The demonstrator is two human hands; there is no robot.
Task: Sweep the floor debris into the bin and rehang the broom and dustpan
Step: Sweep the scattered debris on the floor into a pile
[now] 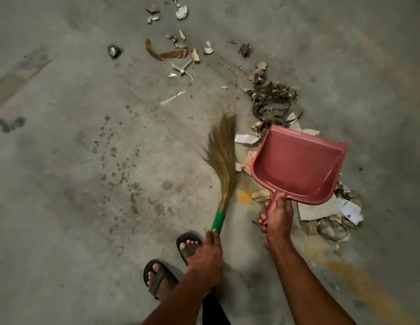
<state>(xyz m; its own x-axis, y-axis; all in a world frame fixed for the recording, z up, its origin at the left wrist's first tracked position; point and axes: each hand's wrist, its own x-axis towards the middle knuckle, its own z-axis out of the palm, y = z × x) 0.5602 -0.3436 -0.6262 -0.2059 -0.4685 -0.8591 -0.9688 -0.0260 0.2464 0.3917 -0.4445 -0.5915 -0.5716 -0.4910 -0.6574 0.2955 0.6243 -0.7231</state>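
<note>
Pink dustpan empty, gripped by my right hand; left hand grasps grass broom. Sweeping underway; next, gather scattered debris rightward.

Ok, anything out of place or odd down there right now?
Only the expected mess: debris is strewn across the concrete floor, some pieces scattered far from the main pile. The pink dustpan in the right hand is empty. The left hand grips the broom.

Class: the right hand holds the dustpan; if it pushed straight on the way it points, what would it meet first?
Probably the debris pile just beyond the dustpan lip, though height is unclear; the right hand seems to hold it above the floor.
</note>
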